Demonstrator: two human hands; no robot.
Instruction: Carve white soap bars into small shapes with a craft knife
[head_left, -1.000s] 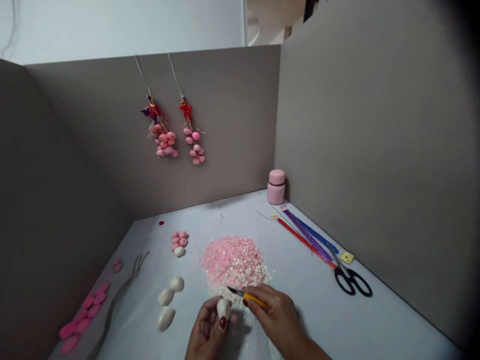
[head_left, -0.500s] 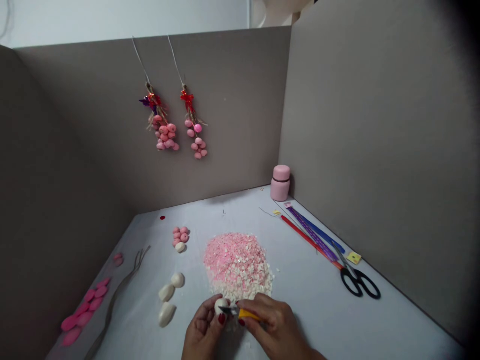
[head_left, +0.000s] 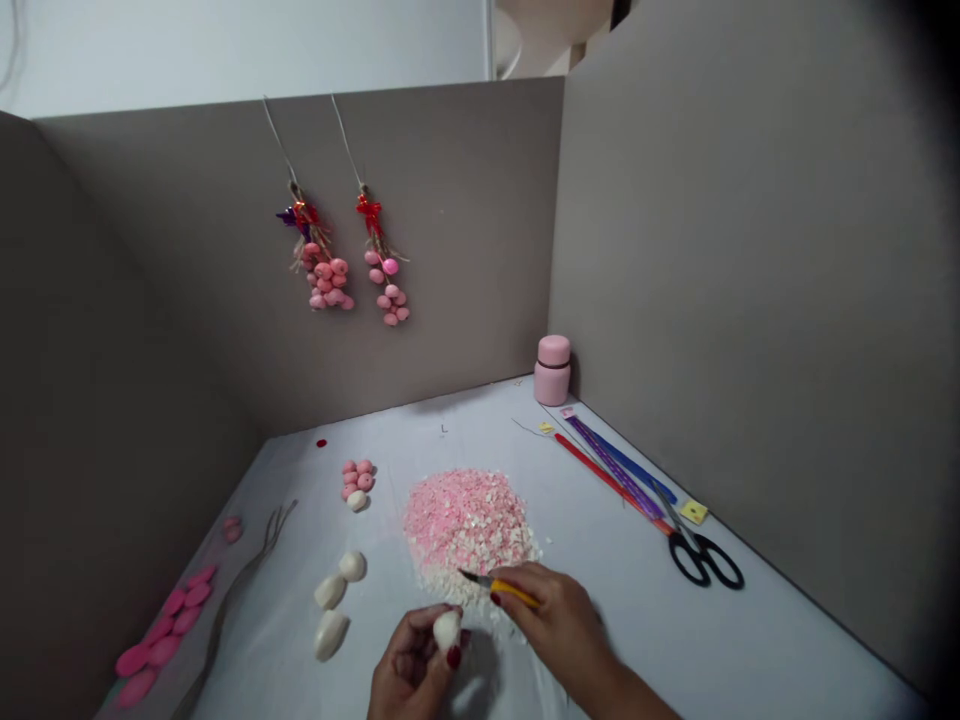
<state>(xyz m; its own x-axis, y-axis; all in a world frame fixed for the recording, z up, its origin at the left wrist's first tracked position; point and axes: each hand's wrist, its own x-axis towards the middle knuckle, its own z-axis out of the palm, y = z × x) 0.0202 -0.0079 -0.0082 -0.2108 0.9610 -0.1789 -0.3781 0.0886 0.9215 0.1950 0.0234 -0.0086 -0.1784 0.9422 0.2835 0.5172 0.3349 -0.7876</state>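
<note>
Between the thumb and fingers of my left hand (head_left: 412, 660) is a small white rounded piece (head_left: 448, 629), its material not certain, perhaps soap or wax. My right hand (head_left: 559, 620) grips a craft knife (head_left: 514, 592) by its yellow handle. The dark blade points left, above the near edge of a heap of pink and white shavings (head_left: 469, 520), and is apart from the white piece. To the left of my left hand lie three larger white pieces (head_left: 330, 635). A cluster of pink balls (head_left: 358, 475) with one white piece beside it sits farther back.
Bright pink ovals (head_left: 165, 650) and brown twine strands (head_left: 225, 605) lie along the left. On the right are black-handled scissors (head_left: 705, 558), ribbons (head_left: 619, 470) and a pink jar (head_left: 553, 370). Two bead bunches (head_left: 326, 270) hang on the grey back panel (head_left: 465, 220).
The blade has come off the white piece, and my right hand has moved up and away with the knife. My left hand has lowered slightly, still holding the piece. The view has shifted a little.
</note>
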